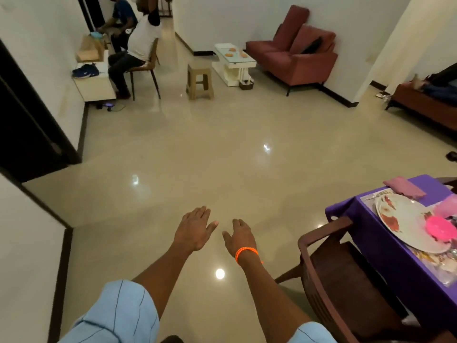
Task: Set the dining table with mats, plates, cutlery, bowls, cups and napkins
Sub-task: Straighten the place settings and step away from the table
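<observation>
The dining table (385, 246) stands at the right edge of the view, draped in a smooth purple cloth, with a clear glossy mat (431, 262) laid over it. On the mat rests a round white plate (405, 222) with reddish motifs, and a bright pink bowl (441, 229) sits on the plate's right side. A folded mauve napkin (405, 186) lies at the far corner of the table, just beyond the plate. A dark brown moulded chair (346, 276) stands against the near side of the table. Both hands are held out over the shiny cream floor, well apart from the table (to its left). The left hand (194, 229) is flat, palm down, fingers straight and holding nothing; the right hand (239, 236), an orange beaded band (246, 252) at its wrist, is likewise spread loosely and empty. Both forearms reach forward from pale blue sleeves.
</observation>
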